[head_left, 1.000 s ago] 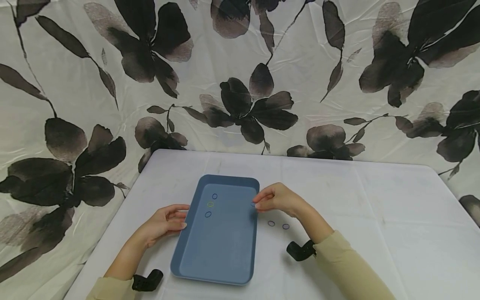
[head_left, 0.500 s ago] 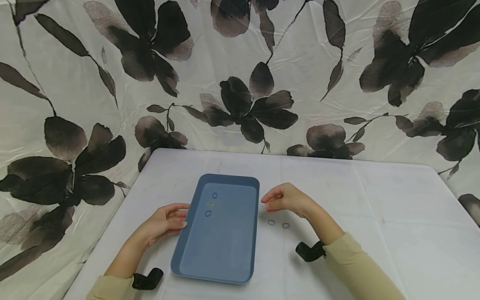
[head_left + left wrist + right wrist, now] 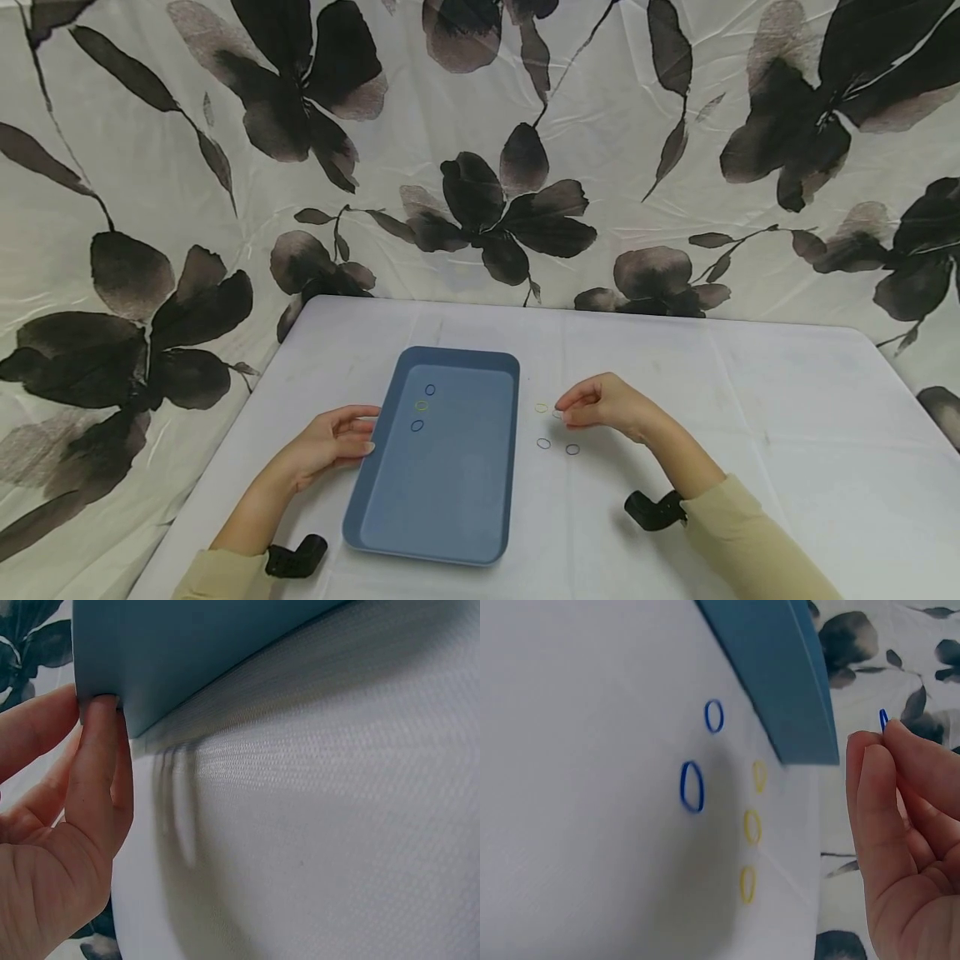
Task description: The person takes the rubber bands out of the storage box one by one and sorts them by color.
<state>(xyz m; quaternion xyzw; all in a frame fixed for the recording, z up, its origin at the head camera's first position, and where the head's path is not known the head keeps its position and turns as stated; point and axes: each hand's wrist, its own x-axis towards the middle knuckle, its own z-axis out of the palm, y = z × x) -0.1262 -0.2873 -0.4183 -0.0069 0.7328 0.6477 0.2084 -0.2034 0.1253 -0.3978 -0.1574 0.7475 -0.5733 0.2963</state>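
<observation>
We see a thin, plain blue ring (image 3: 883, 718) pinched between the thumb and fingertips of the right hand (image 3: 603, 402), held above the table to the right of the tray. The left hand (image 3: 326, 446) has its fingers loose and mostly extended, the tips touching the left wall of a smooth, rectangular blue tray (image 3: 437, 500) with rounded corners.

Near the right hand, we find two blue rings (image 3: 693, 787) lying apart on the table, with three yellow rings (image 3: 752, 826) in a row beside them in the right wrist view; the head view plainly shows us only one of the yellow ones. In the far left part of the tray lie three more: a dark blue ring (image 3: 430, 389), a yellow ring (image 3: 422, 406), then a nearer dark blue one.

Further out, we notice beige sleeves (image 3: 757, 533), black wrist devices (image 3: 655, 510), the white-covered table (image 3: 750, 400) and, beyond its far edge, a pale cloth printed with dark flowers (image 3: 480, 208)
</observation>
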